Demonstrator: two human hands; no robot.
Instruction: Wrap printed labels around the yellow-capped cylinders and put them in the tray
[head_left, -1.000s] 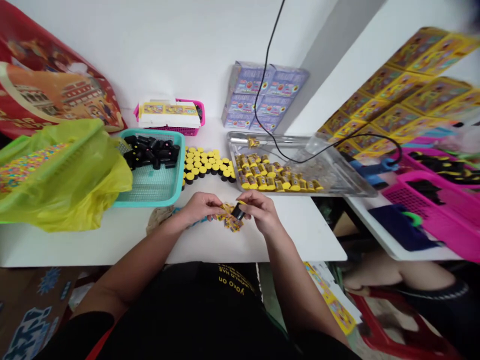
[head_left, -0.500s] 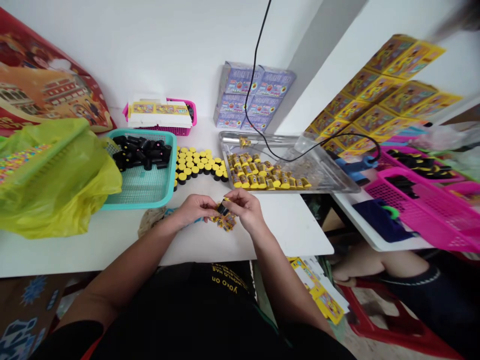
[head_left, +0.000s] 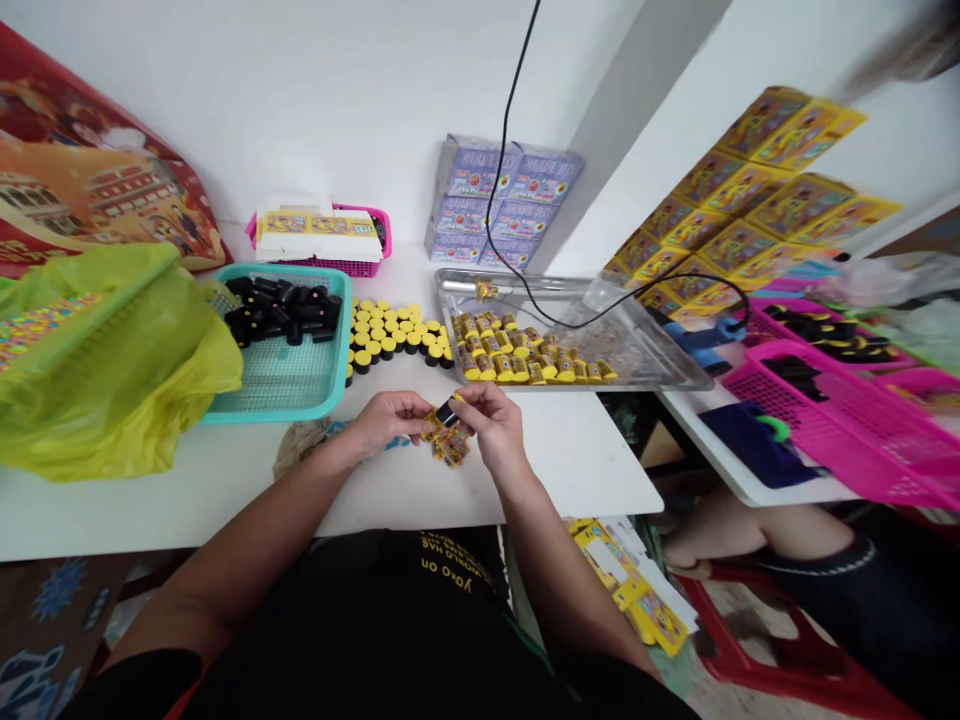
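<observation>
My right hand [head_left: 491, 420] is closed around a small black container [head_left: 448, 412] with a yellow end, tilted above the table. Beside it my left hand [head_left: 394, 418] pinches the edge of a yellow printed wrapper [head_left: 430, 424], which touches or lies close to the container. Below both hands is a loose pile of yellow printed wrappers [head_left: 451, 450]. Behind them stand several black containers with yellow lids [head_left: 390, 328], grouped on the white table [head_left: 555, 450]. To their right, wrapped yellow containers [head_left: 517, 350] fill part of a metal tray [head_left: 667, 378].
A teal basket [head_left: 277, 405] of black pieces and a yellow plastic bag [head_left: 127, 370] stand left. Behind are purple boxes [head_left: 469, 215] and a pink basket [head_left: 360, 268]; a black cable [head_left: 517, 270] hangs over the tray. Another person's leg [head_left: 735, 535] shows at right.
The view has swung slightly right. My hands stay close together over the wrappers, and the black container has turned a little in my right fingers against the wrapper.
</observation>
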